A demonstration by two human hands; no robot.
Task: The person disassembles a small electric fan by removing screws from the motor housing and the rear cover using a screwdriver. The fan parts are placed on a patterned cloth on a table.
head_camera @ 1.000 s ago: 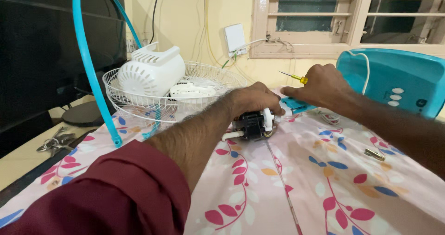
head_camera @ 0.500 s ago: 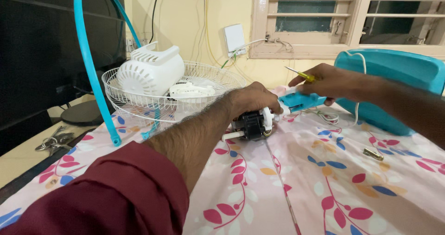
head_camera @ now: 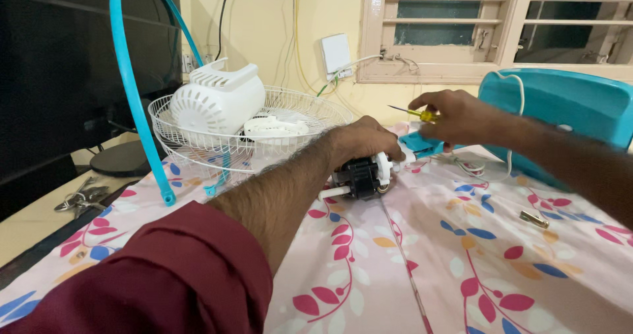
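Left hand [head_camera: 362,143] clamped over a small black-and-white fan motor [head_camera: 361,176], fingers wrapped around its top, motor resting on the floral-clothed counter [head_camera: 461,261]. Right hand [head_camera: 458,116] raised just beyond, fingers pinched on a yellow-handled screwdriver [head_camera: 414,113], tip pointing left, above a blue part [head_camera: 419,144]. Behind the left forearm: white wire fan guard [head_camera: 198,139] holding a white motor housing [head_camera: 217,100]. Near the right edge: a small metal piece [head_camera: 534,218] on the cloth.

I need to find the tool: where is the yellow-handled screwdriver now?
The yellow-handled screwdriver is in the right hand, right of centre in the head view, above the floral cloth, beside the turquoise plastic housing.
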